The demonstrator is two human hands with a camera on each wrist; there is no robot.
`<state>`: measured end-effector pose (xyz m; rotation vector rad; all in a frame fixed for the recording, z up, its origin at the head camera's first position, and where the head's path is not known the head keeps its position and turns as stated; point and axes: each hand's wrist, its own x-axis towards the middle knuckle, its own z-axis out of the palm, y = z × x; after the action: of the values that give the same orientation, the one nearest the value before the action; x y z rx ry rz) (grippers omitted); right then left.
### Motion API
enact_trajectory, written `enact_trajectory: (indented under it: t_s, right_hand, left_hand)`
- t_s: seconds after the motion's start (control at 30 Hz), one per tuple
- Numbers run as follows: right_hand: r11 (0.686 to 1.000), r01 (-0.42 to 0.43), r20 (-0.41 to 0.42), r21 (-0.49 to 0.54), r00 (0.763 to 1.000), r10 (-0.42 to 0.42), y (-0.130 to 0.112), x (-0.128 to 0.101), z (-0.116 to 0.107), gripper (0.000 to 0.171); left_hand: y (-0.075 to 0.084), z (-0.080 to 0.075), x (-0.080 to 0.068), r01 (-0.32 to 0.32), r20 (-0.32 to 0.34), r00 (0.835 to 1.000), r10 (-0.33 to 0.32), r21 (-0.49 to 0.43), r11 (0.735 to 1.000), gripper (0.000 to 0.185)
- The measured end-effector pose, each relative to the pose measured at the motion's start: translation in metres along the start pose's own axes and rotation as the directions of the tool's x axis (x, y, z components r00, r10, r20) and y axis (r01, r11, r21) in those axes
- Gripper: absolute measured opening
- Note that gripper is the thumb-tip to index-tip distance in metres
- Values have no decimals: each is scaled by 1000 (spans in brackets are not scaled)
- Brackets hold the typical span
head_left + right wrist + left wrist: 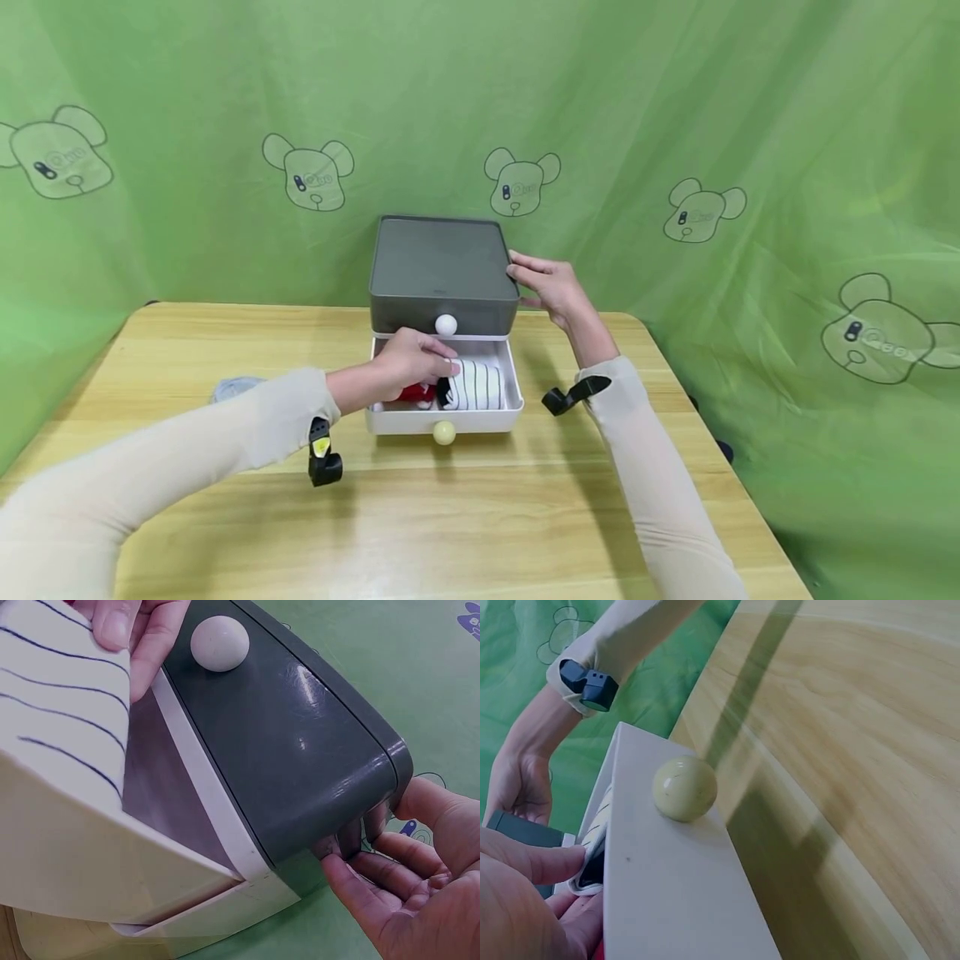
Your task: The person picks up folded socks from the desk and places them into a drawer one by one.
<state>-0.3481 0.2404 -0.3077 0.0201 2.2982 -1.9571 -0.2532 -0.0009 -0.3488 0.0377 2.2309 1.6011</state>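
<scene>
Two hands work at one two-tier drawer box (442, 258). The left hand (408, 364) reaches into the pulled-out white lower drawer (405, 423) and pinches one rolled white cloth with dark stripes (477, 387) at its near end, thumb on one face and fingers on the other. The striped cloth lies inside the drawer, just to the right of that hand, and a black patch shows at the end being held. Beneath the same hand, also in the drawer, is one red bundle (417, 393), partly hidden by the fingers.

The right hand (551, 287) is unclenched and grasps nothing whole: its fingers reach out and touch the right side of the box's dark grey upper tier. To the left of this hand, the upper tier carries one white ball knob (446, 325); nearer the person, below the left hand, the lower drawer front has one pale yellow ball knob (444, 432).

Well to the left of the left hand, one light grey-blue cloth (234, 387) lies on the wooden tabletop (465, 517), partly covered from view by the sleeve (225, 425). Two black wrist cameras (325, 468) are worn, one behind each hand. Beyond both hands hangs a green curtain (420, 75) with five outlined bear heads (315, 187) in the head view.
</scene>
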Motion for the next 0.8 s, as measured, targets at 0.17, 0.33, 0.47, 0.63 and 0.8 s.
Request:
enact_trajectory:
  t_s: [0.17, 0.33, 0.47, 0.63, 0.8]
  right_hand:
    - [1000, -6, -6, 6, 1000, 6, 1, 0, 1, 48]
    - [1000, -6, -6, 4, 1000, 7, 0, -1, 0, 49]
    - [1000, -13, -9, -5, 1000, 13, -1, -3, -1, 50]
    - [1000, -19, -11, -7, 1000, 19, -2, -4, -1, 49]
    - [1000, -21, -9, 2, 1000, 21, -2, -3, 1, 49]
  left_hand:
    - [-3, 3, 2, -24, -10, 1000, 24, 5, 1000, 23]
    - [-2, 3, 5, -27, -13, 1000, 26, -27, 999, 23]
    - [1, 2, 5, 3, -16, 1000, -3, -21, 1000, 25]
    - [3, 1, 2, 16, -28, 999, -15, 41, 999, 27]
    - [2, -4, -1, -12, -33, 999, 14, 72, 997, 29]
